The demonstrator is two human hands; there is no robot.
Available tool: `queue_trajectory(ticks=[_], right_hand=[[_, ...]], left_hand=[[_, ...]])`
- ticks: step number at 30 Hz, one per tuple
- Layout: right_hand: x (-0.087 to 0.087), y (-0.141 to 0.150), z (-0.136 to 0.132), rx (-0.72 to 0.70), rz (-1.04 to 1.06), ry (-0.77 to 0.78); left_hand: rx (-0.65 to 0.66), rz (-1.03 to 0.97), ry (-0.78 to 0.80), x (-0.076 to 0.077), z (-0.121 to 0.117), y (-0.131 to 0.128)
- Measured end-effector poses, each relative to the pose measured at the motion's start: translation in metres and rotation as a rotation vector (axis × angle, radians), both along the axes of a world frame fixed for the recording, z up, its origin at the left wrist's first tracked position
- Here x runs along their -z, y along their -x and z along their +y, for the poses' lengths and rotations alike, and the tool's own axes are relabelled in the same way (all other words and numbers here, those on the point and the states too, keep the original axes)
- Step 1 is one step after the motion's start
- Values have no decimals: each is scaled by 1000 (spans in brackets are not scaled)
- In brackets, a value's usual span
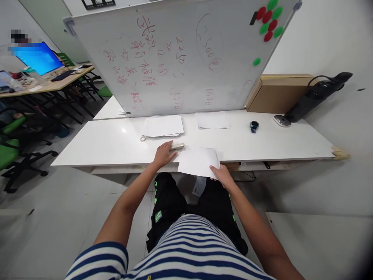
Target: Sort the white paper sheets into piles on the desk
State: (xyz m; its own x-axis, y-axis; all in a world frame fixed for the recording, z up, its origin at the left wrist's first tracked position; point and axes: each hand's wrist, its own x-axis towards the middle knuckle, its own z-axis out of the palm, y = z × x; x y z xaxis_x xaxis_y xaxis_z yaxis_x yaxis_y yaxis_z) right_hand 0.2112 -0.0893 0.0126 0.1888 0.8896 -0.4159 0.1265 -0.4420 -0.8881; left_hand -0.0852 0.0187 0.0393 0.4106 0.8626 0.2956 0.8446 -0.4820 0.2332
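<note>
My left hand lies over a silver stapler near the front edge of the white table, fingers closed on its rear part. My right hand pinches the near right corner of a small set of white sheets that overhangs the table's front edge. The stapler's front end sits just beside the sheets' far left corner.
A stack of white paper and a second one lie farther back, below a leaning whiteboard with red writing. A small blue object, a cardboard box and a black device sit at the right. Green chairs and a desk with monitors stand left.
</note>
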Motion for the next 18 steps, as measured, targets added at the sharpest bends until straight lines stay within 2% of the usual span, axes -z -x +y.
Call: queue_trajectory(ticks=[4,8,12,15,18], right_hand=[[0,-11,-11,40,-44,0],[-8,-25,-22,68,-94,-13],[-24,-35,-37,81,-51,-6],[-32,-37,-45,56,-2,-26],[-33,-38,-46,18,10,-34]], left_hand=[[-73,-93,-6,17,3,6],[-59,-148,-12,19,3,6],[-51,-185,-16,20,4,9],[-57,-200,-15,22,5,10],[-55,-205,-21,24,6,10]])
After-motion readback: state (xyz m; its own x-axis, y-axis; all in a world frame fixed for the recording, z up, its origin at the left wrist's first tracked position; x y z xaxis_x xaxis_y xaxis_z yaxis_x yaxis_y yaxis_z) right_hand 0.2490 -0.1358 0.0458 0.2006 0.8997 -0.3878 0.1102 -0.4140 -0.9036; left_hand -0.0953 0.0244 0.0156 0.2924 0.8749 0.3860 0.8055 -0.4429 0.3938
